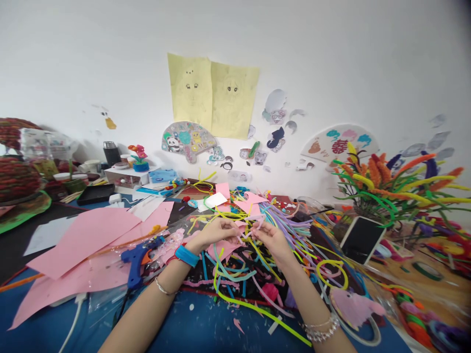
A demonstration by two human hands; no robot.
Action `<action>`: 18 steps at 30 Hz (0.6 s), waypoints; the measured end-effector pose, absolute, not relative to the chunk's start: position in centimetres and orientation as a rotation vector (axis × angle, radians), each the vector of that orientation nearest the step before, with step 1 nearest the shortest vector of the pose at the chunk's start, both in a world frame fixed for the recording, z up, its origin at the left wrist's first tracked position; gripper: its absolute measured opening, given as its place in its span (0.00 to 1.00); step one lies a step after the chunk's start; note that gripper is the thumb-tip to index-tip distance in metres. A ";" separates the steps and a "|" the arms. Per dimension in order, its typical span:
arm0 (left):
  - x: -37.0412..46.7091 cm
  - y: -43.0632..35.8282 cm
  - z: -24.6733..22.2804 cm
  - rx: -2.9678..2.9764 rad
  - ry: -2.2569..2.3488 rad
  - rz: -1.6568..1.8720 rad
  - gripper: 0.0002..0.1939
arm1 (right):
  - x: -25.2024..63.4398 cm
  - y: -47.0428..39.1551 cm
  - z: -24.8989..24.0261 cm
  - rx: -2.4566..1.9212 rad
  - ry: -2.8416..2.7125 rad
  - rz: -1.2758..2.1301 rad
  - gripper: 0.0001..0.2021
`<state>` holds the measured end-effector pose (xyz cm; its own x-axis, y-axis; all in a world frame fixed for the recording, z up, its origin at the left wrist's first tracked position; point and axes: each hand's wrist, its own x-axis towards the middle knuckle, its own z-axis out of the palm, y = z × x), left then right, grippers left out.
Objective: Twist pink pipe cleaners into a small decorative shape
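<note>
Both my hands meet above the middle of a cluttered table. A thin pale pink-lilac pipe cleaner (244, 237), bent into angles, runs between them. My left hand (223, 231) pinches its left part between thumb and fingers. My right hand (270, 238) closes on its right side, and the strip rises in a bent shape above those fingertips. Beneath my hands lie loose pipe cleaners (235, 275) in yellow, teal and lilac. Pink paper pieces (225, 249) lie under and behind them. A blue wristband (186, 255) is on my left wrist.
A blue glue gun (135, 264) lies left of my left forearm, beside large pink sheets (90, 235). On the right, a phone (362, 240) leans before a pot of colourful pipe-cleaner stems (386, 181). A pink plush-like piece (355, 306) sits near my right forearm.
</note>
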<state>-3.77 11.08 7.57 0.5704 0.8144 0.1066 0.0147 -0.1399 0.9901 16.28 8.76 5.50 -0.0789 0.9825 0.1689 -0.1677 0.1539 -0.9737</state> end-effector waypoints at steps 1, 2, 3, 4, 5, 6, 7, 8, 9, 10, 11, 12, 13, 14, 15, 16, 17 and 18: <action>-3.8 11.1 7.6 1.564 0.725 0.816 0.14 | 16.3 8.8 5.5 -0.930 -1.212 1.208 0.17; -3.8 11.1 7.7 1.559 0.728 0.825 0.14 | 16.3 8.9 5.5 -0.933 -1.195 1.194 0.17; -3.8 11.1 7.7 1.555 0.729 0.836 0.14 | 16.4 8.9 5.5 -0.935 -1.177 1.184 0.17; -3.8 11.1 7.7 1.552 0.730 0.846 0.14 | 16.4 8.9 5.5 -0.935 -1.159 1.179 0.17; -3.8 11.1 7.6 1.552 0.730 0.855 0.14 | 16.4 9.0 5.5 -0.934 -1.146 1.179 0.18; -3.7 11.2 7.6 1.556 0.729 0.862 0.13 | 16.4 8.9 5.5 -0.933 -1.137 1.184 0.18; -3.7 11.2 7.6 1.563 0.729 0.864 0.13 | 16.3 8.9 5.6 -0.934 -1.135 1.192 0.18; -3.7 11.2 7.5 1.575 0.728 0.860 0.12 | 16.3 8.9 5.6 -0.936 -1.137 1.202 0.18; -3.7 11.1 7.5 1.593 0.726 0.849 0.12 | 16.2 8.8 5.7 -0.940 -1.143 1.211 0.18; -3.6 11.1 7.4 1.614 0.725 0.832 0.11 | 16.2 8.7 5.7 -0.945 -1.153 1.217 0.18; -3.5 11.0 7.4 1.637 0.724 0.809 0.11 | 16.1 8.6 5.8 -0.950 -1.166 1.219 0.18; -3.5 10.9 7.4 1.660 0.724 0.782 0.11 | 16.0 8.6 5.9 -0.953 -1.180 1.217 0.18; -3.4 10.8 7.4 1.681 0.724 0.752 0.10 | 15.9 8.5 5.9 -0.952 -1.198 1.213 0.18; -3.3 10.7 7.5 1.698 0.724 0.722 0.11 | 15.9 8.4 6.0 -0.948 -1.218 1.209 0.18; -3.3 10.6 7.5 1.712 0.724 0.694 0.11 | 15.8 8.3 6.0 -0.941 -1.242 1.205 0.17; -3.2 10.5 7.6 1.721 0.724 0.667 0.12 | 15.8 8.2 6.0 -0.932 -1.267 1.201 0.16; -3.2 10.4 7.7 1.727 0.722 0.642 0.12 | 15.7 8.2 6.0 -0.922 -1.294 1.197 0.15; -3.1 10.3 7.7 1.730 0.720 0.619 0.13 | 15.7 8.1 6.0 -0.913 -1.322 1.193 0.14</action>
